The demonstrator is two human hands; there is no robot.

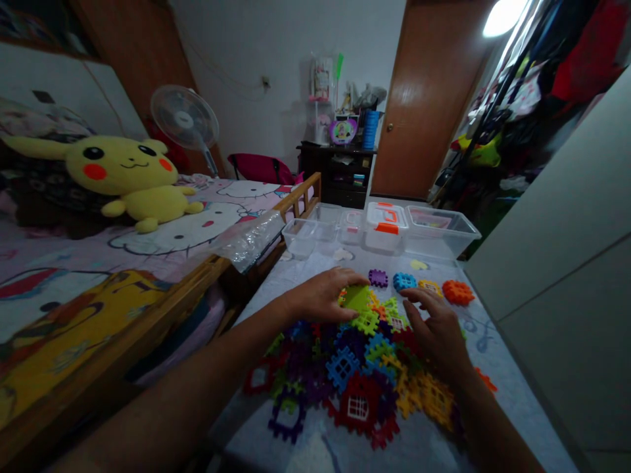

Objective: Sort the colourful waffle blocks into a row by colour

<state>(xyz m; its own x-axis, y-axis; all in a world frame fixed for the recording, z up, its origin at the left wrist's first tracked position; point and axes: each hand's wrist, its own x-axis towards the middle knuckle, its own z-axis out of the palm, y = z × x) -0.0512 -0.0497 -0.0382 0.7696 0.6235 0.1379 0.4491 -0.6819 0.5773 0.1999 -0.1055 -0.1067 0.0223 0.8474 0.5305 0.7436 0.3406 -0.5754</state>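
My left hand [329, 293] has its fingers and thumb around a lime-green building panel [357, 298] at the far side of the pile. My right hand [437, 325] hovers over the pile's right side, fingers curved and apart, with nothing visible in it. Below the hands lie interlocking plastic pieces with notched edges, among them a blue window piece [342, 369], a red piece with a white window [359, 406], a purple frame [286, 415] and yellow pieces [434, 397]. Beyond my right fingertips sit a blue stack [404, 282], a yellow piece [430, 287] and an orange stack [458, 292].
A purple piece [378, 278] lies farther back. Clear plastic boxes [441, 238] line the table's far end, one lidded box [386, 230] having orange clasps. A wooden bed rail [197, 279] runs along the left, and a pale cabinet [557, 197] stands to the right.
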